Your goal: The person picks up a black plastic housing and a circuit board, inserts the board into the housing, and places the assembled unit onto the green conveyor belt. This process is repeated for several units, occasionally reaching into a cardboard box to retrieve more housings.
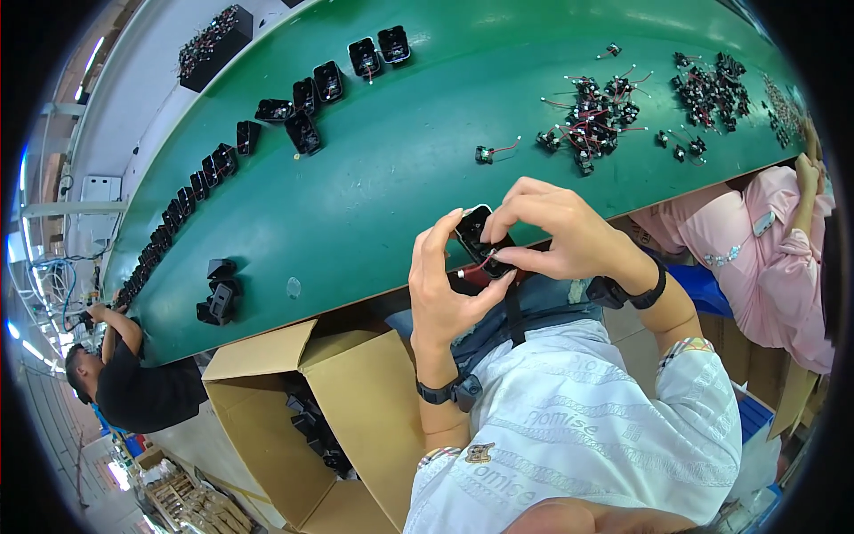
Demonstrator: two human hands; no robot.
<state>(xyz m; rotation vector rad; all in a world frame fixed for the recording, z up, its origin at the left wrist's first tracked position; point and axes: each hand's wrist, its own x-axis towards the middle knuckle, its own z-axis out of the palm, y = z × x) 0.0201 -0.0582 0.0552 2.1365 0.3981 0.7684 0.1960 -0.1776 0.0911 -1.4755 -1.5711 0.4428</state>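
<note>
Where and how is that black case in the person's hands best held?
Hold the black case by its outer walls, probably from the left, as the left hand does. It is a small box with its opening facing the camera, and the right hand is at that opening, so an outside grip should keep clear.
</note>
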